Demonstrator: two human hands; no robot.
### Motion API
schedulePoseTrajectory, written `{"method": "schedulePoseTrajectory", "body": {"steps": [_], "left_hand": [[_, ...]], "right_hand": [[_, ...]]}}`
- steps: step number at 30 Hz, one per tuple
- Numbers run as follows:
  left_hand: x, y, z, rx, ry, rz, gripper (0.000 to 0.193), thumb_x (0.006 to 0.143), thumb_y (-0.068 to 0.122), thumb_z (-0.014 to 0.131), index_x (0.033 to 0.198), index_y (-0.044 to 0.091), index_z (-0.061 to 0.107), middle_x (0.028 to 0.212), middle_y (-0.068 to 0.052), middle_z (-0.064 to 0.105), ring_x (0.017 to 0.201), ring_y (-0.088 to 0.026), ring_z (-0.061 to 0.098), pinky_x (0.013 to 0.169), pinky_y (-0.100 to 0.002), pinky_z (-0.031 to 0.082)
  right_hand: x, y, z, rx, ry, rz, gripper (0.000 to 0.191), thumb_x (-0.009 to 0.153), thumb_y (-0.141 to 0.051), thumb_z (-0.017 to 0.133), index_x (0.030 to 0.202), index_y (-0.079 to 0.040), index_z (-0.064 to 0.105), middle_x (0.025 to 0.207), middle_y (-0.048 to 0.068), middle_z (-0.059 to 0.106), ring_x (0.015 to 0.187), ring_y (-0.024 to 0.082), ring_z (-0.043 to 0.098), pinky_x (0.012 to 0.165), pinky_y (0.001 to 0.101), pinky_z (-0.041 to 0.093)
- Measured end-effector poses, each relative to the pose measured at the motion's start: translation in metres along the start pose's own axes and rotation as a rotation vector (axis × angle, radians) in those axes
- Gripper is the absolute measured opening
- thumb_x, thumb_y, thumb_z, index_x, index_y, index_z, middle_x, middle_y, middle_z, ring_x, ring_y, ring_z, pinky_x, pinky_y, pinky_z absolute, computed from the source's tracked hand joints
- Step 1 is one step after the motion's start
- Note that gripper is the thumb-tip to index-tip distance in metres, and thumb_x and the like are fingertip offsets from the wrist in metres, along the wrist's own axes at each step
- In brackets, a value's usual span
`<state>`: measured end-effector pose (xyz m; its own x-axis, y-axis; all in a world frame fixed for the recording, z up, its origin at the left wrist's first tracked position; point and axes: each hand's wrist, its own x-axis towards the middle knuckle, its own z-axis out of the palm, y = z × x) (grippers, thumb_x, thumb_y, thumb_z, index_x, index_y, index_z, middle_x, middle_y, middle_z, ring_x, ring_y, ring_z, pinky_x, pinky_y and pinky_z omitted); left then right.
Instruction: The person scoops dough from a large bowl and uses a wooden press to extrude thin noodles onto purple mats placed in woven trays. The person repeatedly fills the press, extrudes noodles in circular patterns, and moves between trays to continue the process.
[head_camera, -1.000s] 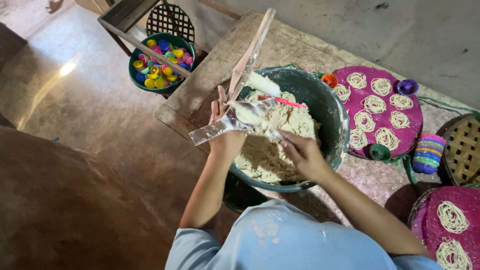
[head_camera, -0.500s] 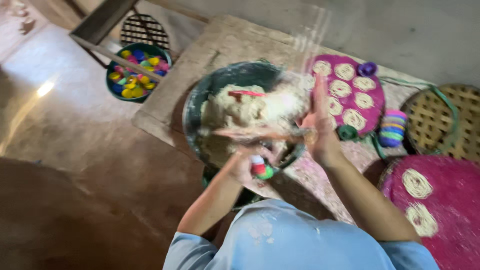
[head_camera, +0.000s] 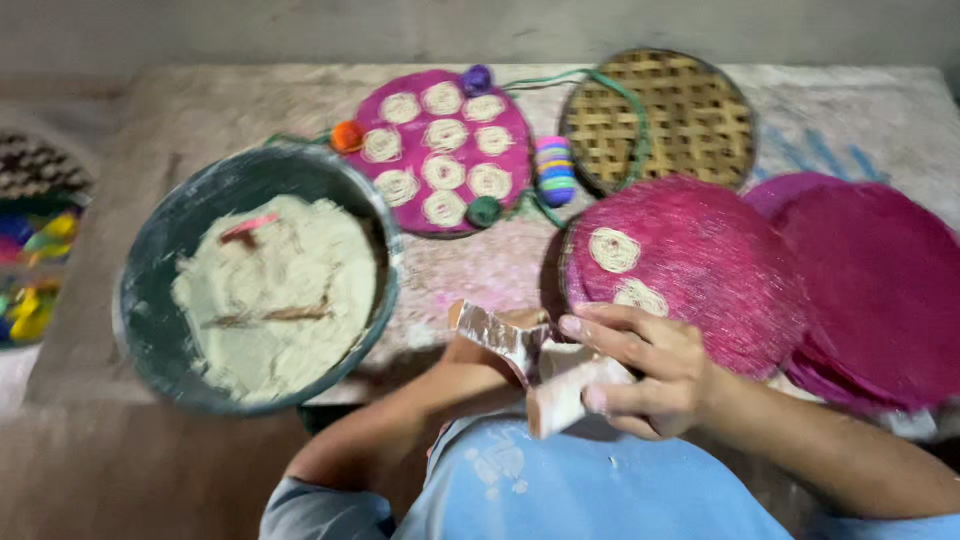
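Down near the person's lap, the right hand (head_camera: 650, 370) curls its fingers (head_camera: 610, 335) around a wooden press (head_camera: 545, 365), gripping it from the far side. The press is dusted with flour; its long axis runs on a slant, one end pointing up and to the left toward the bowl, the other down toward the blue shirt (head_camera: 560, 490). The left hand (head_camera: 490, 335) is mostly hidden behind the press; it seems to hold the upper end, but whether its fingers are closed I cannot tell.

Left of the hands, and a little beyond them, sits a large grey bowl (head_camera: 150, 300) with pale dough (head_camera: 280, 300) heaped inside. Something small and pink lies on the dough's far left edge. Just beyond the right hand lies a magenta mat (head_camera: 700, 260) carrying two noodle coils (head_camera: 613, 250), its near edge touching or almost touching the fingers. More magenta mats (head_camera: 880, 290) overlap it to the right. Farther off, past the left hand, a round magenta mat (head_camera: 520, 170) holds about nine coils, with small orange, purple and green pieces at its rim. A striped stack of rings (head_camera: 555, 170) stands beside it, and a woven bamboo tray (head_camera: 660, 120) lies beyond the right hand. At the far left, blurred, coloured bits show in a tub (head_camera: 30, 290).
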<state>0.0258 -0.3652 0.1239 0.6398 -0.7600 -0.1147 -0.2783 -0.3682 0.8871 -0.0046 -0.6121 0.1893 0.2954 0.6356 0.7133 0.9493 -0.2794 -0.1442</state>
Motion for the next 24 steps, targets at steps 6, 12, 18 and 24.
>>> {"method": "schedulePoseTrajectory", "body": {"steps": [6, 12, 18, 24], "left_hand": [[0.069, 0.017, 0.027, 0.289, -0.179, 0.217, 0.046, 0.089, 0.026, 0.074, 0.130, 0.010, 0.065, 0.126, -0.011, 0.069, 0.114, -0.022, 0.064, 0.100, -0.035, 0.049], [0.153, 0.027, 0.017, 0.094, -0.398, 0.091, 0.054, 0.079, 0.023, 0.083, 0.127, 0.009, 0.066, 0.120, -0.010, 0.074, 0.113, -0.022, 0.070, 0.100, -0.037, 0.056], [0.282, -0.045, -0.015, -0.105, -0.024, 0.211, 0.059, 0.096, 0.032, 0.071, 0.144, 0.005, 0.049, 0.150, -0.015, 0.047, 0.138, -0.029, 0.046, 0.109, -0.039, 0.042], [0.328, -0.118, -0.004, -0.078, 0.205, -0.078, 0.032, 0.103, 0.015, 0.059, 0.130, 0.001, 0.067, 0.125, -0.019, 0.071, 0.114, -0.029, 0.067, 0.099, -0.037, 0.052]], "right_hand": [[-0.087, -0.018, -0.021, 0.125, 0.050, 0.576, 0.081, 0.095, -0.044, 0.067, 0.159, -0.010, 0.030, 0.163, 0.024, 0.041, 0.145, 0.046, 0.046, 0.120, 0.0552, 0.036], [-0.227, -0.024, -0.053, 1.252, -0.015, 1.363, 0.125, 0.075, -0.053, 0.083, 0.165, 0.001, 0.015, 0.168, 0.024, 0.021, 0.140, 0.042, 0.017, 0.111, 0.0519, 0.012], [-0.288, -0.092, -0.023, 0.848, 0.478, 1.442, 0.121, 0.067, -0.036, 0.088, 0.159, 0.002, 0.019, 0.161, 0.017, 0.032, 0.149, 0.030, 0.030, 0.118, 0.0466, 0.026], [-0.245, -0.121, -0.045, 0.860, 0.852, 1.299, 0.102, 0.074, -0.030, 0.081, 0.156, 0.006, 0.031, 0.139, 0.029, 0.056, 0.131, 0.044, 0.056, 0.114, 0.0583, 0.041]]}}
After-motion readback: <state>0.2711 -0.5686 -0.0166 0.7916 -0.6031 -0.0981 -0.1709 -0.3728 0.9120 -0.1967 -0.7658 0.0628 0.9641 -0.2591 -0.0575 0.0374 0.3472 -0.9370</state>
